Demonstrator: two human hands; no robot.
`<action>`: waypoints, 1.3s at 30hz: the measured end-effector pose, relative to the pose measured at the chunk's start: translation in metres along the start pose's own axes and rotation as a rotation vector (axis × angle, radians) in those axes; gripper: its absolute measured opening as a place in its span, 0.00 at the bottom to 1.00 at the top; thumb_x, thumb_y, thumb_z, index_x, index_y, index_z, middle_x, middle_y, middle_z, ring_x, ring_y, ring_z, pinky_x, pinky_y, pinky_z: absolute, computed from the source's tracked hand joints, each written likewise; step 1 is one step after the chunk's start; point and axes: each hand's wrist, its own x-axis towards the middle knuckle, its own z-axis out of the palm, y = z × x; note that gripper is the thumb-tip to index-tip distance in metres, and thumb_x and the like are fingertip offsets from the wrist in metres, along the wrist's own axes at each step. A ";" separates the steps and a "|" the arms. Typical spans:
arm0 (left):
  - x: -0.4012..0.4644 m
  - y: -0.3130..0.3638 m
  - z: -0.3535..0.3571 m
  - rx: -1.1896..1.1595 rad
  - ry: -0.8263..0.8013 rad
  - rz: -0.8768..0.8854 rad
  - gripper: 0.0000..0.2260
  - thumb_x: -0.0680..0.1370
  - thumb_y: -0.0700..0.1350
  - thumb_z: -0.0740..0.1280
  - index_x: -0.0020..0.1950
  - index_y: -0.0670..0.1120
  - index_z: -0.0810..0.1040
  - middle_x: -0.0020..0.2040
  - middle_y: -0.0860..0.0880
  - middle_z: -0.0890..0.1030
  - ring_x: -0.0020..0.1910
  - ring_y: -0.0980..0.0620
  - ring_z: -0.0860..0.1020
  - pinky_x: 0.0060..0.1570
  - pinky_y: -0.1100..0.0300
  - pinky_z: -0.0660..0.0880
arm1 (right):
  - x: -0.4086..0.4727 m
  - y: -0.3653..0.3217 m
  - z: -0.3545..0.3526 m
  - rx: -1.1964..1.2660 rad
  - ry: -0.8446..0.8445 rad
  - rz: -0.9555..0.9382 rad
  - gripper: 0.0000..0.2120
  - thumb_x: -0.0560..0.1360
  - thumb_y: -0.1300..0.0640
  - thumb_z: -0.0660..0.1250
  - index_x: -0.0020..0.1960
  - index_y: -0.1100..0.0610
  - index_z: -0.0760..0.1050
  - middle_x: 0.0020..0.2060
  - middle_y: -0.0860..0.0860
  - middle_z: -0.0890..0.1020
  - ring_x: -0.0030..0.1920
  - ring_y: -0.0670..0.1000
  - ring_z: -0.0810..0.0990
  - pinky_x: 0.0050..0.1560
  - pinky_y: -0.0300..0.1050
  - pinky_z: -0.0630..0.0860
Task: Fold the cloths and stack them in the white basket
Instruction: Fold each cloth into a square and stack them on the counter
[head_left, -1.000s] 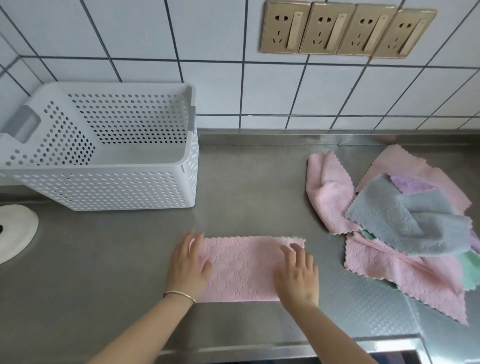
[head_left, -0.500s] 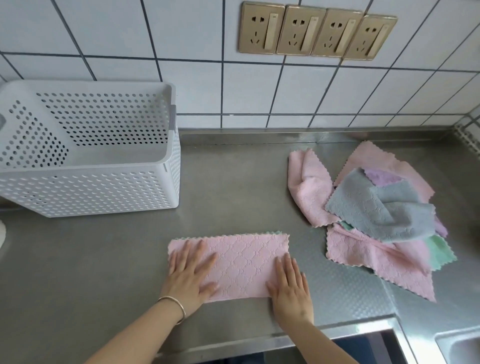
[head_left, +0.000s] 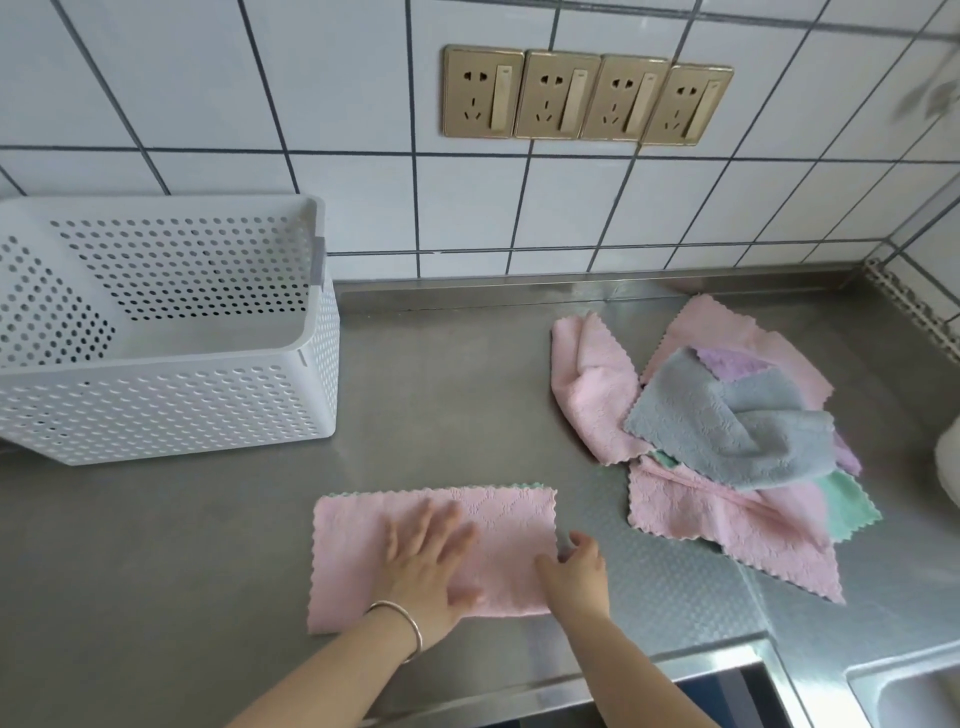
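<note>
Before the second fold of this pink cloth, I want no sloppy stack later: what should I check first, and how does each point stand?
1. Pink cloth lies flat as a half-folded rectangle on the steel counter: ok.
2. Left hand rests flat on the cloth, pinning it: ok.
3. Right hand has a grip on the right edge: cannot tell; its fingers curl at that edge.
4. Layer edges line up: not ok; a green fringe peeks out along the far edge.
5. White basket stands open with room inside: ok.
6. Pile of unfolded cloths lies apart from the working cloth: ok.
</note>
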 end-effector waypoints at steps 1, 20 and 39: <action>0.002 0.004 0.001 -0.004 -0.010 0.021 0.31 0.65 0.68 0.55 0.65 0.58 0.70 0.75 0.51 0.60 0.76 0.44 0.44 0.64 0.35 0.51 | 0.002 -0.001 -0.003 -0.031 -0.026 0.015 0.26 0.71 0.60 0.63 0.68 0.59 0.64 0.62 0.55 0.72 0.57 0.55 0.74 0.54 0.46 0.70; 0.040 0.053 -0.090 -0.942 0.145 -0.328 0.08 0.71 0.46 0.68 0.40 0.54 0.68 0.40 0.56 0.79 0.46 0.53 0.80 0.48 0.61 0.74 | -0.034 -0.025 0.009 -0.380 -0.070 -0.420 0.06 0.75 0.52 0.59 0.50 0.50 0.64 0.48 0.55 0.81 0.51 0.60 0.78 0.39 0.46 0.65; 0.020 -0.013 -0.089 -1.060 0.109 -0.575 0.13 0.73 0.48 0.67 0.29 0.50 0.71 0.26 0.52 0.73 0.33 0.48 0.72 0.37 0.61 0.71 | -0.048 -0.024 0.051 -0.552 0.017 -1.145 0.27 0.55 0.51 0.66 0.55 0.52 0.71 0.49 0.47 0.73 0.43 0.49 0.72 0.40 0.38 0.68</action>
